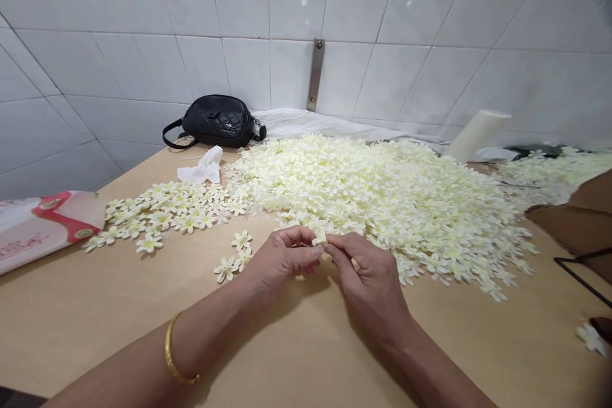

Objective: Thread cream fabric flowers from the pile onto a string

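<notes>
Between my fingertips is a small pale yellow artificial flower (pixel 319 240). My left hand (pixel 287 258) pinches it from the left, thumb and forefinger closed on it. From the other side, the thumb and forefinger of my right hand (pixel 370 274) press together at the flower's edge. A large heap of the same flowers (pixel 373 185) lies just beyond my hands. Three loose flowers (pixel 241 240) rest on the table left of my left hand. Farther left, several flowers (pixel 176 207) spread out in a looser patch.
A black quilted bag (pixel 217 120) stands by the tiled wall, with crumpled white tissue (pixel 203 167) before it. A pink and white printed bag (pixel 48 226) lies at the left. Behind the heap leans a cream cylinder (pixel 478 134). Brown cardboard (pixel 581 223) stands at the right.
</notes>
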`<state>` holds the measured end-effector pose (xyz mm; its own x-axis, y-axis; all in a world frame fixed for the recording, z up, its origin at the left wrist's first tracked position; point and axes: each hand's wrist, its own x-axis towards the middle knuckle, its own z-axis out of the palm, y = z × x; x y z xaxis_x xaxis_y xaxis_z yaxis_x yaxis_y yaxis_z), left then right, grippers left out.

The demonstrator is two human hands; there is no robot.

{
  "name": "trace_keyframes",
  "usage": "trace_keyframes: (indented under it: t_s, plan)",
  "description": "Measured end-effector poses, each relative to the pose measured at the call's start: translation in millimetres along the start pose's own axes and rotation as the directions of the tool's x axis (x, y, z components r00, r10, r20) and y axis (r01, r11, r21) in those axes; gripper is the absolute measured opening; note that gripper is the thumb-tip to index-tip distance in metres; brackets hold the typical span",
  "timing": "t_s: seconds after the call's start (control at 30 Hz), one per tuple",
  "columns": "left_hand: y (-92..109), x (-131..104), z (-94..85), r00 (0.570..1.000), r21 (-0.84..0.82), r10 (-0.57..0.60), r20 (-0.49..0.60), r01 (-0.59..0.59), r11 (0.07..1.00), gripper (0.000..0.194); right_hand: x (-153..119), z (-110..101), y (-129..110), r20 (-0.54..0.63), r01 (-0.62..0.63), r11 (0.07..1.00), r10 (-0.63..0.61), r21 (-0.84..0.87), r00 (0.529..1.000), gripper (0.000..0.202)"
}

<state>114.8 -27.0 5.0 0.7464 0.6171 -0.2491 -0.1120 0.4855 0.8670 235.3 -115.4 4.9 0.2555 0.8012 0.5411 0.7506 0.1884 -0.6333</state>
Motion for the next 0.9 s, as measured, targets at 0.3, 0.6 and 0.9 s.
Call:
trace_keyframes:
  t_s: [0.3,0.6,0.9]
  plan:
    - [1.7,-0.6,1.1,1.0,0.001,0.029,-0.001,-0.029,1.0,0.017,0.7,-1.5,-5.7,0.066,0.005,0.999,-0.002,-0.035,0.998,0.021]
    - [-3.4,0.0,1.3,0.996,-0.078,0.04,0.073,-0.035,0.996,0.018,-0.2,2.3,-0.5,0.098,0.013,0.995,-0.003,-0.102,0.995,0.021]
    - [4.2,-0.8,4.5,0.999,-0.127,-0.029,0.039,0.034,0.991,0.012,3.7,-1.3,-4.3,0.118,-0.322,0.933,0.306,0.16,0.945,0.019]
